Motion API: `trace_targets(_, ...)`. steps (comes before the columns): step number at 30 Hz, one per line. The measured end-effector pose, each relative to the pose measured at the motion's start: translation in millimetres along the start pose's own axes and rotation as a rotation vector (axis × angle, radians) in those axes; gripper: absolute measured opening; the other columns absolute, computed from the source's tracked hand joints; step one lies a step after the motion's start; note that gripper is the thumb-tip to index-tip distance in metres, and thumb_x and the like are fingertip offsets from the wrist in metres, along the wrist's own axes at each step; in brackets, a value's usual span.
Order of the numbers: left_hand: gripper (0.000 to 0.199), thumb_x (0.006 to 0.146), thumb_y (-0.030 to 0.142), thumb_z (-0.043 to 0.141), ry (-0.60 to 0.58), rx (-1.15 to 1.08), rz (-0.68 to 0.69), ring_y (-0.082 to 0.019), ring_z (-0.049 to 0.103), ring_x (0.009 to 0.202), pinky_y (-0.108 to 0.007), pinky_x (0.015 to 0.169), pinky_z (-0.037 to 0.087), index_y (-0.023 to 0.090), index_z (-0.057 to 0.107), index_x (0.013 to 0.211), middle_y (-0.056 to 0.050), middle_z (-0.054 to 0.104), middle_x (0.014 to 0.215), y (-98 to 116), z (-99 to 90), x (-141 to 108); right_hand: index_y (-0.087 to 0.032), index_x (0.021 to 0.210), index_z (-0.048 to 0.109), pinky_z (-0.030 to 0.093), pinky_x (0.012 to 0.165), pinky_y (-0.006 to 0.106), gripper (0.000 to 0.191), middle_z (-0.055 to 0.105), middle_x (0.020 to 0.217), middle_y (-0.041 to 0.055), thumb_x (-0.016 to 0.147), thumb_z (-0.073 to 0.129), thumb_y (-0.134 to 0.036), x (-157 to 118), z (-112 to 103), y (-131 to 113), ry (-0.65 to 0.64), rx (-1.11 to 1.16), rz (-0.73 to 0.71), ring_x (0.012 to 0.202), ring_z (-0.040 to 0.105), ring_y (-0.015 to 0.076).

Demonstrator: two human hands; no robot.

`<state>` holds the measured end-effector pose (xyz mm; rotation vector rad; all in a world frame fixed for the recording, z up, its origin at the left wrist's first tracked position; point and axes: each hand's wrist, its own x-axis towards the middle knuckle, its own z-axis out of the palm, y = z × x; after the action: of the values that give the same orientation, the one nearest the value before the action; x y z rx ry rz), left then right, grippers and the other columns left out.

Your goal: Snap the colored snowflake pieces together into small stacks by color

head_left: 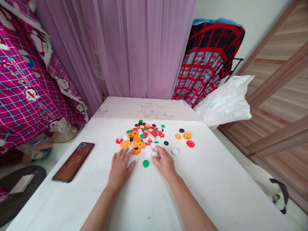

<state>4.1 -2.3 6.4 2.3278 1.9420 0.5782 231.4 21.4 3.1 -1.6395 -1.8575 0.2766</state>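
Observation:
A loose pile of interlocking plastic snowflake discs (137,138) in orange, red, white, green and black lies on the white-covered table. My left hand (119,168) rests at the pile's near left edge, palm down with its fingers spread, touching discs there. At the near right edge, my right hand (165,162) has its thumb and index finger curled around a white snowflake disc (154,154). More white discs (148,152) lie between the hands. A single green disc (145,163) is nearer to me, apart from the pile.
Right of the pile lie separate discs: black (181,130), orange (187,135), red (190,144) and white (175,151). A phone (73,163) lies on the table's left side. A white plastic bag (223,102) hangs by the far right corner, near a cloth-covered chair (202,61).

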Motion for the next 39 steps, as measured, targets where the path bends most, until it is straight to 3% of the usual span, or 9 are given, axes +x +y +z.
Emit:
trace_targets(4,0.045,0.092,0.04,0.047,0.0,0.002,-0.003,-0.029,0.039,0.138,-0.055,0.113,0.029,0.025,0.054,0.133,-0.01,0.049,0.146,0.6,-0.5,-0.9,-0.022,0.122,0.055,0.051,0.075,0.028,0.045,0.067,0.097,0.0026,0.078,0.053,-0.029,-3.7,-17.0,13.2,0.113,0.089,0.002,0.076,0.06,0.0145)
trace_targets(11,0.045,0.092,0.041,0.047,-0.017,0.017,-0.011,-0.028,0.039,0.139,-0.055,0.114,0.028,0.024,0.054,0.133,-0.009,0.049,0.146,2.1,-2.6,-1.7,-0.02,0.122,0.052,0.048,0.068,0.031,0.053,0.067,0.1,0.0054,0.076,0.055,-0.045,8.2,-55.1,52.1,0.316,0.123,0.221,0.075,0.06,0.0169)
trace_targets(18,0.046,0.093,0.041,0.044,-0.054,0.029,-0.025,-0.029,0.038,0.139,-0.055,0.114,0.028,0.024,0.053,0.134,-0.009,0.047,0.148,3.0,-6.5,-1.1,-0.022,0.127,0.049,0.047,0.069,0.031,0.061,0.068,0.1,0.0048,0.073,0.057,-0.048,6.5,-62.9,83.0,0.267,0.124,0.312,0.08,0.062,0.0187)
trace_targets(39,0.046,0.093,0.042,0.042,-0.049,0.04,-0.008,-0.03,0.039,0.139,-0.056,0.113,0.029,0.023,0.053,0.134,-0.009,0.048,0.147,0.4,-5.7,-0.4,-0.022,0.121,0.056,0.05,0.078,0.034,0.05,0.07,0.094,0.0023,0.074,0.055,-0.039,5.8,-57.5,71.7,0.212,-0.004,0.179,0.081,0.062,0.0191)
